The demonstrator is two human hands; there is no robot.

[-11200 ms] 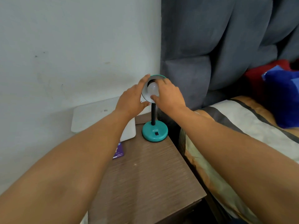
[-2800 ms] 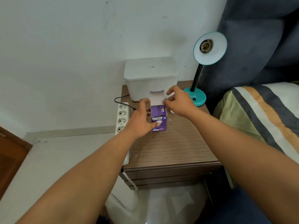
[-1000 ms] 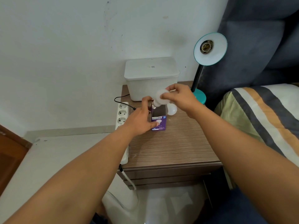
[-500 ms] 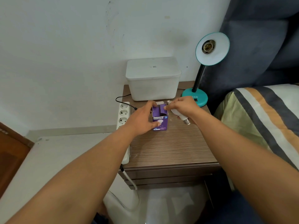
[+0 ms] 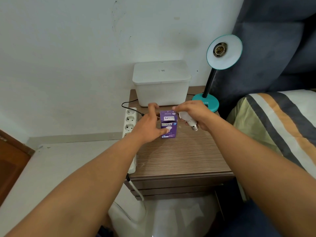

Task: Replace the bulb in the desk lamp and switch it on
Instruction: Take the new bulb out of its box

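A teal desk lamp (image 5: 207,102) stands at the back right of the wooden nightstand (image 5: 179,158); its shade (image 5: 230,57) faces me with a bare brass socket (image 5: 219,49). A purple bulb box (image 5: 168,124) stands upright mid-table, its top flap down. My left hand (image 5: 148,125) grips the box from the left, thumb on its front. My right hand (image 5: 195,113) holds a white bulb (image 5: 187,119), screw base pointing down-right, while its fingertips rest on the box top.
A white lidded container (image 5: 161,82) sits against the wall behind the box. A white power strip (image 5: 130,122) runs along the nightstand's left edge with a black cable plugged in. A striped pillow (image 5: 277,120) and a dark headboard lie to the right.
The old bulb came out of the lamp. The box was opened and a bulb was lifted out; over the last second my right hand has lowered beside the box, whose flap is now down.
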